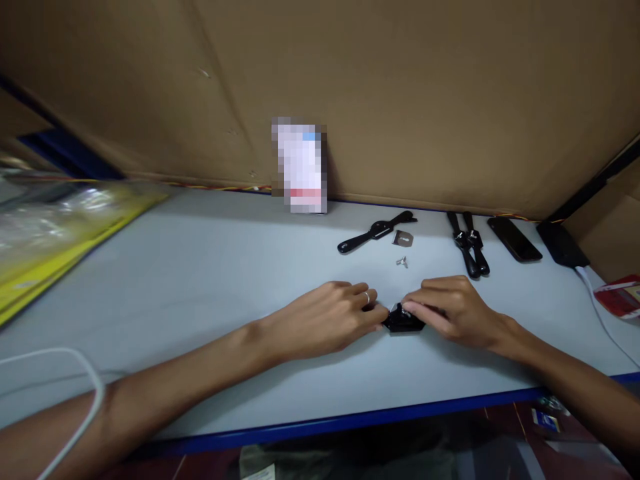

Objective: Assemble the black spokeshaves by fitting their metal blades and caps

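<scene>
A black spokeshave (pixel 404 325) lies low over the table between my two hands. My left hand (pixel 345 313), wearing a ring, is closed on the left handle, which its fingers hide. My right hand (pixel 453 310) is closed at the right side of the body, thumb and finger pinched beside a small shiny metal part; the right handle is hidden. Just beyond my hands are small silver screws (pixel 402 262) and a loose metal blade (pixel 403 239) with a slot. Farther back, another black spokeshave (pixel 381 230) lies at a slant without a blade visible on it.
Two more spokeshaves (pixel 469 243) lie side by side at the right, near a dark phone (pixel 515 239) and a black box (pixel 563 244) with a white cable. A blurred-out card (pixel 303 167) leans on the cardboard wall (pixel 400 100). Plastic-wrapped yellow material (pixel 60 243) occupies the left.
</scene>
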Available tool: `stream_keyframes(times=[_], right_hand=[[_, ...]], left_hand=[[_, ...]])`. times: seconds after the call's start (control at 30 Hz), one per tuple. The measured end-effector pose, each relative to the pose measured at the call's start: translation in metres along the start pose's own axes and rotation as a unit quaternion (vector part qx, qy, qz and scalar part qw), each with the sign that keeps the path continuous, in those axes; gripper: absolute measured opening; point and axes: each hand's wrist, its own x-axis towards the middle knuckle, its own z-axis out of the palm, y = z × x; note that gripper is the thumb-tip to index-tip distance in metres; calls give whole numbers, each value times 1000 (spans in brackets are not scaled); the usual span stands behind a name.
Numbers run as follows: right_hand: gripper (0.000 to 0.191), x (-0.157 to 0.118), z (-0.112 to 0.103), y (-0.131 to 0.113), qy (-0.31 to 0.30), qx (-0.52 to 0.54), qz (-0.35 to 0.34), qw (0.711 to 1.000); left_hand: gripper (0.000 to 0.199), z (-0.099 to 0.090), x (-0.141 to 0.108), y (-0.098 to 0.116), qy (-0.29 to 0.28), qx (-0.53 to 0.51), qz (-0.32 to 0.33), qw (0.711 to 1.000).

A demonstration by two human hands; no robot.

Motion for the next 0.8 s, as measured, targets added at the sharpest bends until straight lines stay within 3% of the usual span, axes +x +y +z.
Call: stream_keyframes(times=[0.1, 0.23, 0.4, 0.8], right_hand=[[29, 3, -2, 2, 23, 45, 80, 996], [26, 5, -1, 3, -9, 146, 149, 978], [29, 5, 4, 1, -61, 226, 164, 958], [26, 4, 5, 1, -68, 243, 182, 950]], left_hand=[[16, 0, 0, 0, 2, 5, 0, 1000], [15, 0, 0, 0, 5, 7, 0, 1000], [13, 2, -1, 0, 4, 14, 3, 1000], [10, 2, -2, -1, -7, 18, 4, 1000]])
